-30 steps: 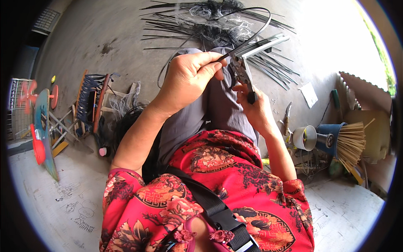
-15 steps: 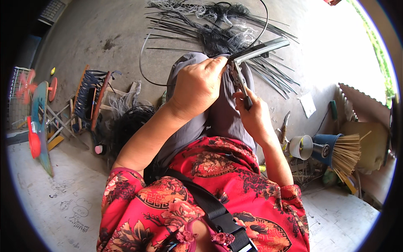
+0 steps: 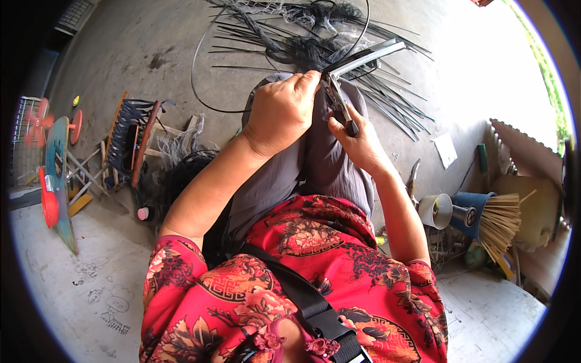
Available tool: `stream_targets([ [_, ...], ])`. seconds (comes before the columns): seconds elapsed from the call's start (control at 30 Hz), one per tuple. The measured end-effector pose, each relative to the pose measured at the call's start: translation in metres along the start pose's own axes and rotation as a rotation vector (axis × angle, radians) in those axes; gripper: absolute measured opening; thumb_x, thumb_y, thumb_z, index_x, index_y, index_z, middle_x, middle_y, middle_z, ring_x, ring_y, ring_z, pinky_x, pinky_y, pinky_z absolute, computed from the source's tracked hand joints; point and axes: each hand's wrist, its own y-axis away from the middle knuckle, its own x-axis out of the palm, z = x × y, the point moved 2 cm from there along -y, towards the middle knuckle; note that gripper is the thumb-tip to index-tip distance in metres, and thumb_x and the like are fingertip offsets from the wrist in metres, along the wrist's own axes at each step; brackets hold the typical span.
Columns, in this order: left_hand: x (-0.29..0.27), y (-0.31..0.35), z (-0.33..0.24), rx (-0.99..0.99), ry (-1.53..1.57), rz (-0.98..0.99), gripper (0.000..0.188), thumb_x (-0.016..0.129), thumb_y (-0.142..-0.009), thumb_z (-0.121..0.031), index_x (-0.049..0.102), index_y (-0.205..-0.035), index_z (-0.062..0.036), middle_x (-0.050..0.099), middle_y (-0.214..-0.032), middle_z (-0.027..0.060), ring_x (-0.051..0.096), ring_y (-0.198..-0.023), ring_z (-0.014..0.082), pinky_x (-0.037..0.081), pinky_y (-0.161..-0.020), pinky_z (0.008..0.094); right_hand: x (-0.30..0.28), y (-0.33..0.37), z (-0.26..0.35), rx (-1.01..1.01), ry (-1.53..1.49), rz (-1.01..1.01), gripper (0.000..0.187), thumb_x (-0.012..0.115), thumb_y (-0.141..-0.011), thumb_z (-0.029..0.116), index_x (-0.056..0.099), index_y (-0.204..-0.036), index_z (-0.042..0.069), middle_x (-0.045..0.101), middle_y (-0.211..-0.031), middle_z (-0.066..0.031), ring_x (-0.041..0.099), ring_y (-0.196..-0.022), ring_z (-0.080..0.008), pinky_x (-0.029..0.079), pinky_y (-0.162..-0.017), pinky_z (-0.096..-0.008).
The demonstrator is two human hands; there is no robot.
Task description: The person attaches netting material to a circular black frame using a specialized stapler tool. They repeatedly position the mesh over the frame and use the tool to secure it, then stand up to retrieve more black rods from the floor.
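My left hand (image 3: 281, 112) is closed in a pinch over my knees, gripping a thin black hoop (image 3: 193, 81) that bends out to the left and up past the top of the picture. My right hand (image 3: 361, 142) is wrapped round the dark-tipped handle of metal staple pliers (image 3: 336, 100). A long silver rail sticks out from their head toward the upper right. The jaws meet the hoop right beside my left fingertips, which partly hide the contact. What lies under my left fingers is hidden.
Black rods (image 3: 393, 109) and tangled dark netting (image 3: 308, 51) lie on the floor ahead. To the left are a folding stool (image 3: 144, 142) and a teal board with red wheels (image 3: 59, 181). A white bucket (image 3: 434, 212) and a blue bucket of sticks (image 3: 467, 221) stand right.
Both hands and the pliers have shifted slightly left and farther from my body. The hoop has swung left with them, and my right fingers sit differently round the handle.
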Motion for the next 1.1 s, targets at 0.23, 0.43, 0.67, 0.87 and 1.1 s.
stream_targets([
  [0.23,0.028,0.006,0.017,-0.067,-0.003,0.020,0.015,0.071,-0.103,-0.009,0.072,-0.115,-0.0001,0.077,-0.088,0.0180,0.077,-0.075,0.0372,0.061,-0.066,0.0456,0.024,-0.035,-0.044,-0.114,0.219,-0.256,0.034,0.079,-0.102,0.033,0.066,-0.096,0.003,0.069,-0.084,-0.0264,0.069,-0.085,-0.0521,0.055,-0.076,-0.0565],
  [0.43,0.007,0.008,0.027,-0.215,0.133,0.022,0.012,0.072,-0.105,-0.006,0.075,-0.115,-0.0006,0.079,-0.087,0.0166,0.079,-0.076,0.0336,0.061,-0.068,0.0426,-0.011,-0.002,0.031,-0.393,0.672,-0.270,0.038,0.072,-0.107,0.040,0.076,-0.100,0.003,0.077,-0.091,-0.0236,0.076,-0.088,-0.0476,0.059,-0.081,-0.0556],
  [0.67,-0.010,-0.014,0.016,-0.147,0.145,0.004,0.012,0.074,-0.105,-0.008,0.076,-0.115,-0.0026,0.078,-0.083,0.0145,0.078,-0.074,0.0331,0.059,-0.066,0.0412,-0.042,-0.005,0.021,-0.034,0.041,0.281,0.039,0.075,-0.104,0.021,0.068,-0.137,0.002,0.068,-0.101,-0.0193,0.059,-0.089,-0.0302,0.053,-0.089,-0.0435],
  [0.87,-0.047,-0.031,0.059,-0.391,0.385,-0.143,0.014,0.066,-0.114,-0.010,0.077,-0.111,-0.0016,0.075,-0.080,0.0003,0.059,-0.063,0.0059,0.047,-0.058,0.0247,0.012,-0.019,0.003,-0.405,0.369,-0.171,0.070,0.077,-0.091,-0.001,0.058,-0.159,-0.002,0.069,-0.147,-0.0213,0.063,-0.132,-0.0367,0.047,-0.121,-0.0445],
  [1.1,-0.039,-0.039,0.081,-0.423,1.486,-0.492,0.022,0.055,-0.122,-0.024,0.068,-0.121,-0.0058,0.074,-0.103,0.0060,0.067,-0.091,0.0151,0.055,-0.085,0.0329,0.092,-0.069,0.018,-0.209,-0.979,0.187,0.064,0.077,-0.109,0.024,0.056,-0.164,0.001,0.063,-0.159,-0.0118,0.061,-0.137,-0.0192,0.044,-0.122,-0.0398],
])
